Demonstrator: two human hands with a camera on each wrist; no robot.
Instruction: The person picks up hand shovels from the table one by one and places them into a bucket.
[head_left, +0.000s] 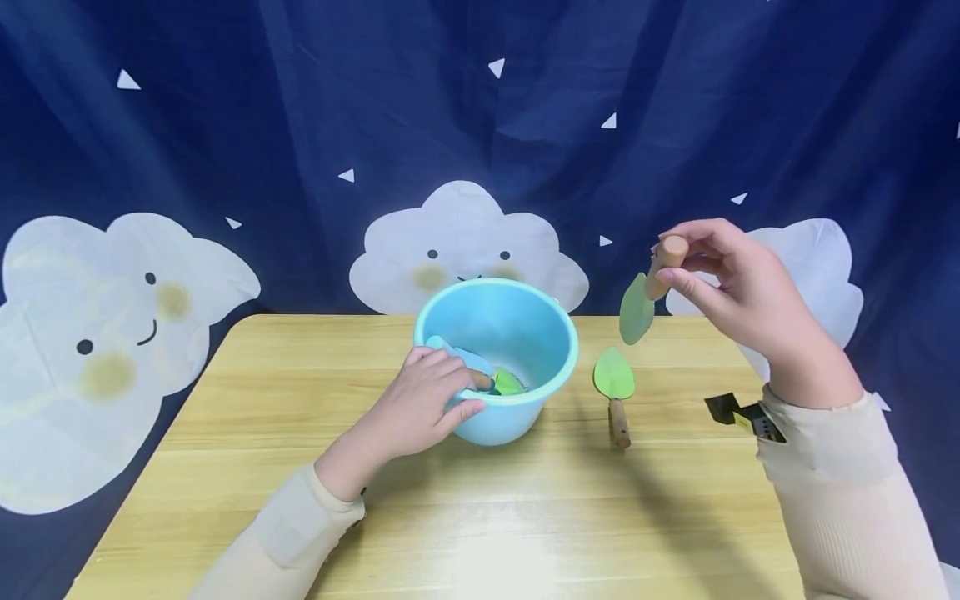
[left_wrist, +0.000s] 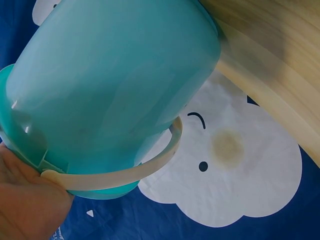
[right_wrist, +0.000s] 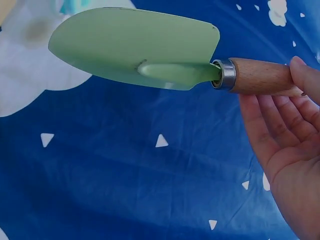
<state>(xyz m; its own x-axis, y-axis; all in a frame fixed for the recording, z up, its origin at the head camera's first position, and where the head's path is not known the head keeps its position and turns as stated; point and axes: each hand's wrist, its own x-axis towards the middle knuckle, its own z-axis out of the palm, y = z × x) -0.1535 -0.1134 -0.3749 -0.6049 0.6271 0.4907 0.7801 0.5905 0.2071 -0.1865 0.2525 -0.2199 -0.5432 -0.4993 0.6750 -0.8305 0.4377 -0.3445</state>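
A light blue bucket [head_left: 510, 417] stands on the table, a wooden-handled green tool [head_left: 508, 382] and a light blue piece [head_left: 474, 360] inside it. My left hand [head_left: 423, 404] grips the bucket's near left rim, thumb outside and fingers over the edge. In the left wrist view the bucket's pale carrying handle [left_wrist: 115, 177] hangs along its side. My right hand [head_left: 738, 279] pinches the wooden handle of a green hand trowel [right_wrist: 135, 47], raised above the table with its blade pointing down. Below it, a second green trowel [head_left: 614, 375] lies on the table, handle toward me.
The wooden table [head_left: 300, 417] ends at a back edge just behind the bucket. A dark blue curtain [head_left: 480, 100] with white clouds and triangles hangs behind it. The bucket stands left of the lying trowel.
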